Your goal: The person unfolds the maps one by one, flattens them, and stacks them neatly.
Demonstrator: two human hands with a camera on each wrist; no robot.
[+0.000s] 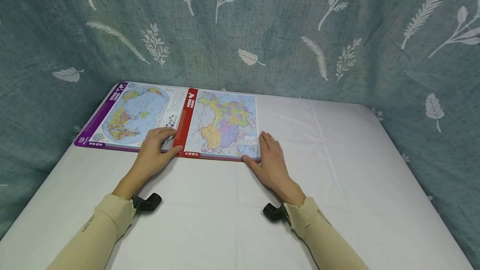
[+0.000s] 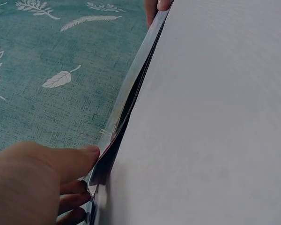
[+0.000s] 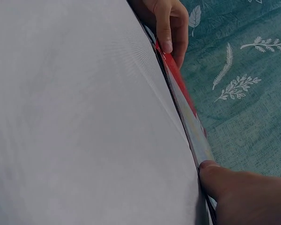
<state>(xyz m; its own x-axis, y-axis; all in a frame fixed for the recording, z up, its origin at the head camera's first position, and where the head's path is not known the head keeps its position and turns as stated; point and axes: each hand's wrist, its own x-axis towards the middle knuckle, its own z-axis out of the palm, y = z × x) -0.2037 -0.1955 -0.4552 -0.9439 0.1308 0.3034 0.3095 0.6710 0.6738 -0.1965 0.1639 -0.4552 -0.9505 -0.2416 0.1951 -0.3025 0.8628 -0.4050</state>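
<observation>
Cream sleeves (image 1: 99, 228) reach in over the near side of the white-covered bench (image 1: 198, 228), a black wrist piece (image 1: 148, 203) poking out at each cuff, and past them I see the red-banded map board (image 1: 226, 122) lying flat toward the far edge, ahead of the person and between the two hands. Neither is nearer: the left hand (image 1: 151, 147) sits at its near left corner, the right hand (image 1: 273, 163) at its near right one. Its red band runs away from the person (foreshortening keeps me from saying which side is longer). Right fingers lie straight along the right edge, thumb at the near corner; left fingers bend over the purple-banded map board (image 1: 138, 113), thumb on the red corner, and whether they pinch anything I can't tell. That second board lies just to the left; whether it runs under the first is unclear. Seen from the left wrist, a dark gap shows beneath the near edge. I spot no container; a leaf-print curtain (image 1: 277, 70) hangs behind.
</observation>
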